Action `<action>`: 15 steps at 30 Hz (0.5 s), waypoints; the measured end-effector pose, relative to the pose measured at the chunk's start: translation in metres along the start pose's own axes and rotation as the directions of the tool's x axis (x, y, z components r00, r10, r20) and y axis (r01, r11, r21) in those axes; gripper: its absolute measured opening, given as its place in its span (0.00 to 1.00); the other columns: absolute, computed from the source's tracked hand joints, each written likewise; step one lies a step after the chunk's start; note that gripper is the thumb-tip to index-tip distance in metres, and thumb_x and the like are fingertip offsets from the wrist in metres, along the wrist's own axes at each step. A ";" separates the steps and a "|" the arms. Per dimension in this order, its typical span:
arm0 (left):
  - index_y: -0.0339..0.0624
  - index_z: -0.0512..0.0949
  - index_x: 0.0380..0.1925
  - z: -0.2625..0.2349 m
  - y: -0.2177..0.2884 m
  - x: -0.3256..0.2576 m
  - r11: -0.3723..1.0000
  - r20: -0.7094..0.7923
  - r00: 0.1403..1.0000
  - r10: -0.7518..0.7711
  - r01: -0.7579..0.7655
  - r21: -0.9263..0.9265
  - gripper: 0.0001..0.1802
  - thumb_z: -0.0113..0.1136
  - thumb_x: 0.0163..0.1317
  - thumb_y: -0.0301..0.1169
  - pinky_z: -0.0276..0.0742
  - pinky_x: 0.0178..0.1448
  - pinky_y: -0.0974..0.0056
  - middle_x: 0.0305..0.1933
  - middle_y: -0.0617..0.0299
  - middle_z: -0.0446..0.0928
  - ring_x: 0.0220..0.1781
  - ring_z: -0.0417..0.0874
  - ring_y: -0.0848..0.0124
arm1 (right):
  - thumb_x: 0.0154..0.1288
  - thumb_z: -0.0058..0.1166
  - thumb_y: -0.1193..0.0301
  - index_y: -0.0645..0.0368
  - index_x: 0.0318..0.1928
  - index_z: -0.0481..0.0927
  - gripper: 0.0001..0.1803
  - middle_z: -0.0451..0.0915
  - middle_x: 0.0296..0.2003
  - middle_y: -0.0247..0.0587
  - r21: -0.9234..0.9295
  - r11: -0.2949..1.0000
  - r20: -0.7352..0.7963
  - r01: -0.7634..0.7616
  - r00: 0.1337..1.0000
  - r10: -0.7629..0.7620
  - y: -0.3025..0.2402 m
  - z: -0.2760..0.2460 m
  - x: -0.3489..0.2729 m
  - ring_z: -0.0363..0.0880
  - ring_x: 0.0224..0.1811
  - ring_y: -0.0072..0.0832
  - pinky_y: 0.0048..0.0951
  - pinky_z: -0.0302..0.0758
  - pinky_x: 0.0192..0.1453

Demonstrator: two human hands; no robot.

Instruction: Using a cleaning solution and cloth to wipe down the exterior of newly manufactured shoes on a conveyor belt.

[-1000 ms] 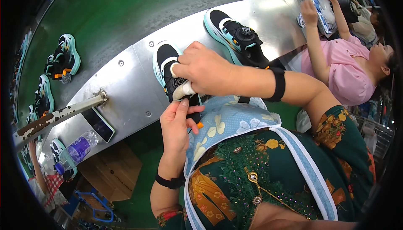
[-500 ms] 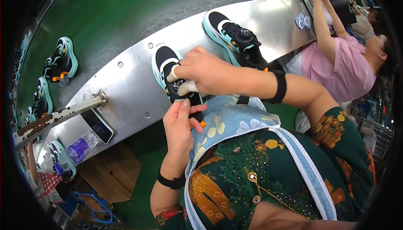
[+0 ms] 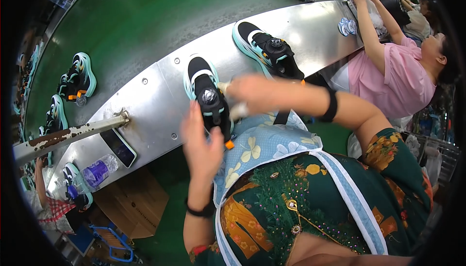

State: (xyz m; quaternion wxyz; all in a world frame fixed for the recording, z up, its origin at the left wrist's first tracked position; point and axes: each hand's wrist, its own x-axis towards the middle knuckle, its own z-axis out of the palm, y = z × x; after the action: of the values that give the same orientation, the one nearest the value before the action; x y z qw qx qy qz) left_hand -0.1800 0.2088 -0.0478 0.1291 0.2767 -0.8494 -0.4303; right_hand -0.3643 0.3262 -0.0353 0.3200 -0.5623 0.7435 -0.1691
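- The black and teal shoe (image 3: 208,96) lies on the steel bench (image 3: 160,91), heel toward me.
- My left hand (image 3: 201,142), fingers loosely spread, steadies its near side; I should brace it firmly.
- My right hand (image 3: 252,93), blurred, pinches a pale cloth (image 3: 238,111) just right of the shoe; short, light wipes suit.

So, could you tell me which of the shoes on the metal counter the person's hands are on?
The nearer shoe, between the left hand and right hand; the other shoe lies untouched farther right.
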 end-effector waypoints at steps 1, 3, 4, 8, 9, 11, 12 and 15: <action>0.32 0.58 0.68 0.011 -0.006 0.003 0.946 0.036 0.958 0.284 -0.286 0.154 0.35 0.54 0.59 0.21 0.77 0.52 0.62 0.69 0.41 0.62 0.64 0.73 0.54 | 0.54 0.66 0.59 0.69 0.49 0.72 0.30 0.77 0.37 0.58 0.019 0.991 -0.111 -0.136 0.984 0.137 -0.020 0.021 0.000 0.79 0.38 0.53 0.44 0.76 0.43; 0.35 0.55 0.69 0.008 -0.003 0.002 0.989 0.110 0.984 0.144 -0.147 0.023 0.39 0.56 0.56 0.21 0.70 0.62 0.56 0.72 0.39 0.56 0.69 0.66 0.48 | 0.57 0.63 0.60 0.73 0.57 0.68 0.35 0.76 0.37 0.58 0.010 0.994 -0.200 -0.110 0.974 0.110 -0.023 0.027 -0.002 0.78 0.39 0.54 0.44 0.75 0.44; 0.34 0.58 0.68 0.005 0.001 0.003 0.996 0.130 0.988 0.083 -0.076 -0.056 0.38 0.56 0.55 0.21 0.68 0.63 0.56 0.71 0.40 0.58 0.68 0.67 0.48 | 0.58 0.62 0.60 0.71 0.59 0.66 0.36 0.76 0.36 0.58 0.046 0.997 -0.174 -0.068 0.982 0.075 -0.017 0.020 -0.005 0.78 0.39 0.53 0.44 0.75 0.44; 0.34 0.65 0.63 -0.026 0.014 -0.004 0.996 -0.004 0.997 0.075 -0.075 -0.055 0.35 0.60 0.52 0.23 0.65 0.64 0.54 0.65 0.44 0.67 0.63 0.71 0.49 | 0.60 0.62 0.62 0.58 0.54 0.80 0.23 0.82 0.40 0.49 0.199 0.978 -0.135 0.069 0.990 -0.042 0.024 -0.048 -0.043 0.82 0.45 0.42 0.35 0.76 0.50; 0.34 0.65 0.63 -0.035 0.014 -0.010 0.996 -0.008 0.997 0.074 -0.075 -0.056 0.35 0.60 0.52 0.23 0.65 0.64 0.54 0.65 0.44 0.67 0.63 0.71 0.49 | 0.62 0.60 0.66 0.58 0.54 0.80 0.20 0.83 0.45 0.45 0.229 0.973 -0.237 0.029 0.971 0.026 0.031 -0.066 -0.053 0.82 0.47 0.32 0.31 0.76 0.52; 0.37 0.71 0.60 -0.041 0.019 -0.013 0.905 0.227 0.896 0.383 -0.413 0.105 0.31 0.62 0.52 0.25 0.69 0.60 0.58 0.60 0.47 0.72 0.57 0.74 0.56 | 0.68 0.56 0.70 0.57 0.55 0.80 0.16 0.82 0.42 0.34 0.535 0.831 -0.282 -0.155 0.894 0.348 0.063 -0.088 -0.071 0.78 0.43 0.21 0.25 0.76 0.50; 0.38 0.71 0.60 -0.032 0.025 -0.015 0.898 0.301 0.879 0.370 -0.421 0.128 0.33 0.65 0.50 0.28 0.65 0.63 0.57 0.58 0.48 0.73 0.59 0.72 0.54 | 0.69 0.54 0.65 0.55 0.58 0.77 0.19 0.81 0.41 0.33 0.471 0.867 -0.364 -0.165 0.858 0.361 0.098 -0.085 -0.076 0.77 0.41 0.21 0.24 0.76 0.48; 0.44 0.72 0.61 0.005 0.001 -0.009 0.840 0.365 0.815 0.450 -0.525 0.137 0.33 0.60 0.50 0.23 0.66 0.57 0.59 0.47 0.53 0.76 0.55 0.74 0.56 | 0.72 0.49 0.59 0.55 0.61 0.73 0.22 0.80 0.42 0.33 0.520 0.669 -0.221 -0.531 0.673 0.706 0.175 -0.039 -0.077 0.77 0.41 0.21 0.25 0.77 0.44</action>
State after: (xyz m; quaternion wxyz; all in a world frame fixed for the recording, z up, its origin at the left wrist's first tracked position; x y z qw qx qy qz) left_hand -0.1753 0.2174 -0.0500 0.0641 -0.0117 -0.9454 -0.3193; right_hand -0.5052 0.4486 -0.0919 0.3087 -0.1394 0.8875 -0.3125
